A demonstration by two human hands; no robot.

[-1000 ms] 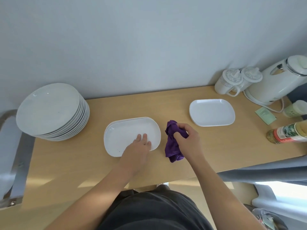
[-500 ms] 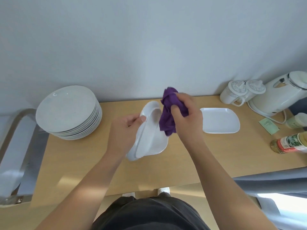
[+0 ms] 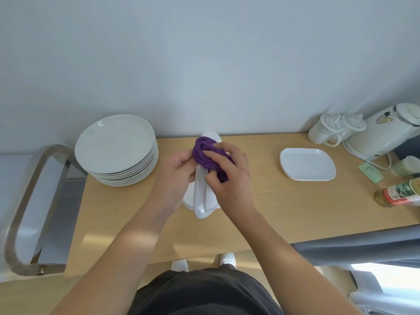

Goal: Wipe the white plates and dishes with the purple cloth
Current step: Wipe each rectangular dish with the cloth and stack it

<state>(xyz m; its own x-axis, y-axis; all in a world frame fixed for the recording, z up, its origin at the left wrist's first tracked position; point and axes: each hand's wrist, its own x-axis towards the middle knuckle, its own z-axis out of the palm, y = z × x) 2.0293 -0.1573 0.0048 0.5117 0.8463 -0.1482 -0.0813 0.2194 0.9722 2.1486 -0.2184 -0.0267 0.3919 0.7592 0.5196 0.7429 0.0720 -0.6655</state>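
The dish point(image 3: 201, 196), a white oblong one with rounded corners and a raised rim, is tipped up on edge over the middle of the table point(image 3: 272, 212). It holds only the cloth point(image 3: 208, 155), a soft purple wad pushed against its inner face near the far end. Whether its low end touches the wood cannot be told. The left hand point(image 3: 175, 176) grips the dish by its left rim, fingers curled round the back. The right hand point(image 3: 229, 178) clutches the cloth, fingers bent over the bunched folds and pressing them to the dish. To the left, by the wall, stands a stack point(image 3: 116, 148) of round, glossy, pale plates, the top one bare. To the right lies a flat white tray point(image 3: 308, 164) of rounded-rectangle shape, seemingly two nested, with nothing in it. Behind it are two lidded cups point(image 3: 327, 130) and a white kettle point(image 3: 384, 135). Near the right edge a bottle point(image 3: 397, 194) lies on its side, with a small jar point(image 3: 406, 165) and a green packet point(image 3: 370, 170) just beyond. The tabletop is light, smooth wood.
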